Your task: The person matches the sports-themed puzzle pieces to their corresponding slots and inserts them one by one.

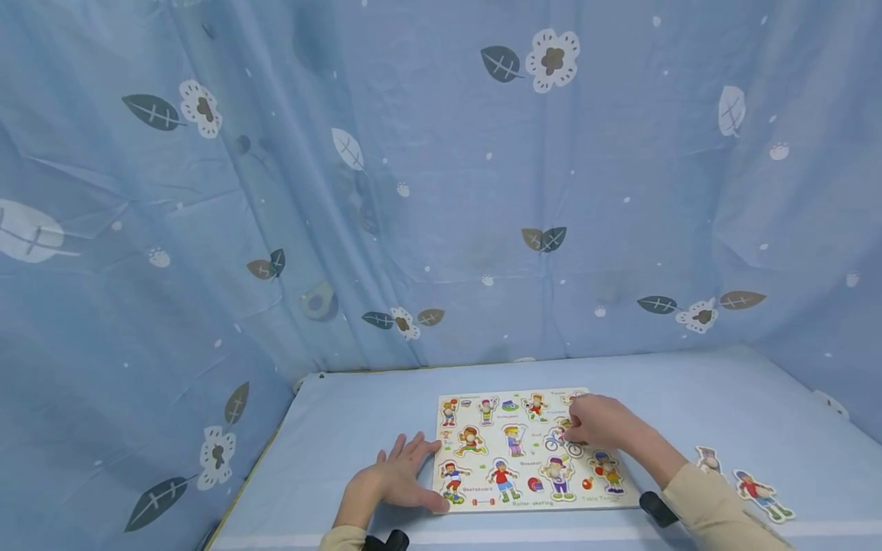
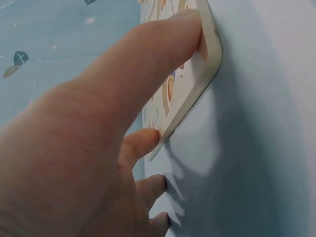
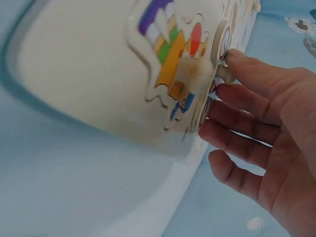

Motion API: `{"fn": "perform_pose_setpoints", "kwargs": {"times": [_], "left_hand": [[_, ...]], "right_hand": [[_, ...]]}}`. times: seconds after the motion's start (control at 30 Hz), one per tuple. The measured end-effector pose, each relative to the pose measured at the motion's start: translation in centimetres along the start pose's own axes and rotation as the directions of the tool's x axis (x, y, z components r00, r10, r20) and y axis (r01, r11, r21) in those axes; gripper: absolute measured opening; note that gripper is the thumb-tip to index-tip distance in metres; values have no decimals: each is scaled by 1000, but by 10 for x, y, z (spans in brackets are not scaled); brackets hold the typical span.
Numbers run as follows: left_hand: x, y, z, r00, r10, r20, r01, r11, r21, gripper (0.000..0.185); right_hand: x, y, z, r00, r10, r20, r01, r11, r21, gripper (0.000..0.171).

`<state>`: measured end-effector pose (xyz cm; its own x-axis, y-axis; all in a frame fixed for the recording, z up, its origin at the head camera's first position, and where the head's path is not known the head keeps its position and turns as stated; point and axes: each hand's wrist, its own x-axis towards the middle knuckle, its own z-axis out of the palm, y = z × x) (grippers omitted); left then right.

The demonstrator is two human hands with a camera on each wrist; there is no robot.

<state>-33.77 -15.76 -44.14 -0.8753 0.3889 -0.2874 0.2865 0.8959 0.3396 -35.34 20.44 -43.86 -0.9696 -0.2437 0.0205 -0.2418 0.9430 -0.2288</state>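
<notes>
A white wooden knob puzzle board (image 1: 475, 505) with sports figures lies on the table. My left hand (image 1: 400, 478) is at its left side with fingers spread; in the left wrist view the thumb (image 2: 163, 42) lies over the board's corner and the index fingertip touches the edge. Over the board's right part, my right hand (image 1: 601, 421) pinches the knob of the cyclist puzzle piece (image 1: 553, 442). The right wrist view has that knob (image 3: 226, 75) between thumb and fingers. Whether the piece sits fully in its recess I cannot tell. The table tennis piece (image 1: 606, 472) is below that hand.
Two loose puzzle pieces lie right of the board: a skater-like figure (image 1: 763, 496) and a smaller one (image 1: 708, 459) partly behind the right sleeve. A blue patterned curtain (image 1: 441, 191) hangs behind the light-blue table (image 1: 372, 405).
</notes>
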Motion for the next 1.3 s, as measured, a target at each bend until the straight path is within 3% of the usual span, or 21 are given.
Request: {"fn": "perform_pose_setpoints", "kwargs": {"times": [0.43,1.0,1.3], "left_hand": [[2,0,-1,1000,-20,4,20,1000,-1,95],[4,0,-2,1000,-14,10,14,1000,-8,98],[5,0,1,1000,-20,18,20,1000,-8,95]], "right_hand": [[12,-10,2,999,43,30,-43,999,-2,26],[14,-22,8,1000,29,-9,-29,1000,-3,31],[5,-23,9,997,-10,-80,-1,991,-137,39]]}}
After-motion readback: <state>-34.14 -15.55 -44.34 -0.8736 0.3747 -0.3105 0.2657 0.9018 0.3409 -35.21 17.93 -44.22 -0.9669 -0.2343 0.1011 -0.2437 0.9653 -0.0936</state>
